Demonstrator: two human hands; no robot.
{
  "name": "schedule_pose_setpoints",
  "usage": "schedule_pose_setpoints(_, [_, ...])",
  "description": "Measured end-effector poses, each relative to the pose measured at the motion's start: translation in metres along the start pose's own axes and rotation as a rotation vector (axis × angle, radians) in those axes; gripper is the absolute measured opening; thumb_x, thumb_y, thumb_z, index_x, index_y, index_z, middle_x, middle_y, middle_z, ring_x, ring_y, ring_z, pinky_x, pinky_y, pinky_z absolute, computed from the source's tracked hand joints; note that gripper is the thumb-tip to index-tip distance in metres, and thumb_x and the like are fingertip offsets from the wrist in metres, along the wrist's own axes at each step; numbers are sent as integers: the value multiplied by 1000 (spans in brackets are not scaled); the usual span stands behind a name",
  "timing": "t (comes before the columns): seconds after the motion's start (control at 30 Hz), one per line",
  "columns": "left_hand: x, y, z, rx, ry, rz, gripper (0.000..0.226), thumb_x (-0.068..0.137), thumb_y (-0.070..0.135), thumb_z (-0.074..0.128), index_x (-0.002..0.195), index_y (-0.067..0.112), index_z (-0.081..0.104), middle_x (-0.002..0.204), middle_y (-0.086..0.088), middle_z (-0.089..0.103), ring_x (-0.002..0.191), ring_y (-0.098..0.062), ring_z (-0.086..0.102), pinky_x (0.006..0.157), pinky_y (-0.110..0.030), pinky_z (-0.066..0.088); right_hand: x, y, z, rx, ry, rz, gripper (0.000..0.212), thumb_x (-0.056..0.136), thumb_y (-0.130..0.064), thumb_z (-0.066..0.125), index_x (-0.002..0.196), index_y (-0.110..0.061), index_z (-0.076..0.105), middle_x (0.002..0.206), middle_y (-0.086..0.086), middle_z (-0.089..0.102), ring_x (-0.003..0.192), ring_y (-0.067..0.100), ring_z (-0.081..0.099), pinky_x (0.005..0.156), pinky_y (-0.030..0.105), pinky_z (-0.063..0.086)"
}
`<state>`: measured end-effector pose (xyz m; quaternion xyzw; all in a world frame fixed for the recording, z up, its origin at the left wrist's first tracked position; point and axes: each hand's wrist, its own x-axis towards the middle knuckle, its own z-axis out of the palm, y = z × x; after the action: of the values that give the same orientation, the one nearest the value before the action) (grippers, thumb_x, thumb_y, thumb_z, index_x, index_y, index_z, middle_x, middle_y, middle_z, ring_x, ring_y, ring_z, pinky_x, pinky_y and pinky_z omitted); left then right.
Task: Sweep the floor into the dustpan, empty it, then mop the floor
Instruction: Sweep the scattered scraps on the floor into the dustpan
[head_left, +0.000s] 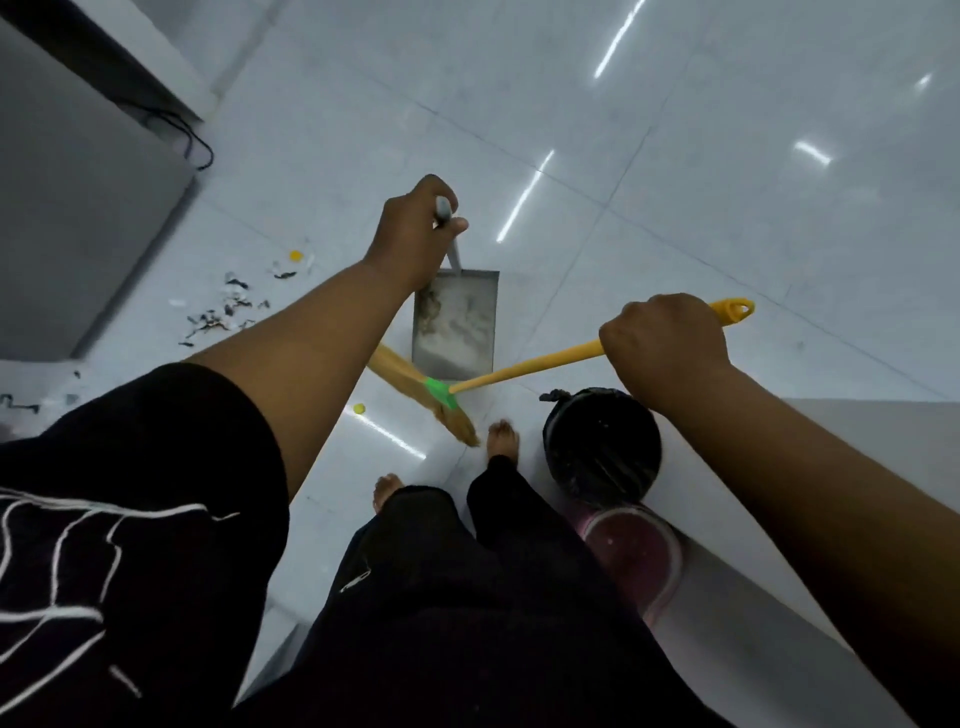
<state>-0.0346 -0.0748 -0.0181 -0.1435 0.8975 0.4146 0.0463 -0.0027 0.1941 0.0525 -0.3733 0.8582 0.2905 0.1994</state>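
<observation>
My left hand (410, 234) grips the upright handle of a grey metal dustpan (457, 322), which holds a little dust. My right hand (667, 343) is closed around the yellow handle of a broom (524, 366). A green band joins that handle to the straw bristles (447, 410), which lie on the white tiled floor (675, 156) just in front of the dustpan's mouth. A pile of dark and white scraps (228, 306) lies on the floor to the left. One yellow cap (295, 255) sits by the pile and another yellow cap (359, 408) lies near the bristles.
A black-lined bin (602, 447) stands by my right foot (504, 434), with a pink container (631, 556) beside it against a white ledge (831, 519). Grey furniture (78, 208) with a black cable (192, 140) fills the left. More scraps (21, 402) lie at the far left.
</observation>
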Motion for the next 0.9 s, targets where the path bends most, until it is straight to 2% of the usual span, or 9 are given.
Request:
schedule_pose_setpoints(0.1, [-18,-32,-30,29,50,-95,18,87,-1,58,101,10,62,94,1,57,71,-2,51,53,3,37,14,-11,-20,-44,50,-61,22,78,-6,52,65,-22,43,58,-4,37,53,15,38,51,26,23])
schedule_pose_setpoints(0.17, [-33,-53,-48,64,86,-152,24,87,-4,55,104,10,64,96,3,59,81,-7,54,55,3,38,23,-18,-32,-80,86,-108,22,78,-6,52,66,-22,45,58,-4,38,54,15,41,51,26,23])
schedule_pose_setpoints(0.3, [-70,-86,-83,70,205,-250,25,87,1,59,109,12,68,110,-1,67,99,-13,61,85,-21,51,40,-33,-58,-174,131,-191,24,78,-8,52,62,-22,42,56,-4,38,48,13,34,47,24,19])
schedule_pose_setpoints(0.43, [-108,-112,-116,-4,329,-313,27,85,2,64,109,10,70,115,-4,69,108,-18,63,97,-30,49,58,-46,-83,-264,165,-242,29,78,-10,54,60,-21,36,56,-4,37,44,12,29,46,23,18])
schedule_pose_setpoints(0.5, [-125,-125,-130,-36,400,-343,27,84,5,67,110,12,71,113,0,69,105,-14,62,95,-23,48,65,-56,-97,-302,184,-269,23,78,-11,56,64,-22,41,56,-4,37,44,12,33,48,23,22])
schedule_pose_setpoints(0.57, [-142,-136,-140,-109,467,-360,27,82,7,71,108,13,72,107,4,68,97,-9,60,84,-10,47,69,-68,-113,-352,194,-286,22,77,-11,58,64,-22,43,55,-4,36,45,12,34,48,23,23])
schedule_pose_setpoints(0.63, [-157,-147,-147,-185,501,-366,23,81,10,74,104,14,72,100,6,67,91,-7,59,77,-14,49,70,-78,-127,-397,209,-293,25,75,-11,60,62,-21,41,53,-4,35,42,13,29,47,24,22])
schedule_pose_setpoints(0.77, [-186,-175,-159,-153,516,-385,15,84,20,71,99,16,67,101,5,68,89,-8,60,79,-19,47,73,-92,-147,-454,212,-269,22,73,-13,63,62,-23,47,54,-6,39,42,12,33,49,23,29])
schedule_pose_setpoints(0.9, [-209,-206,-174,-116,550,-361,9,91,21,63,90,17,55,106,2,65,91,-7,58,76,-4,44,79,-97,-163,-433,178,-222,8,79,-24,64,82,-31,65,67,-9,55,52,11,48,52,25,32])
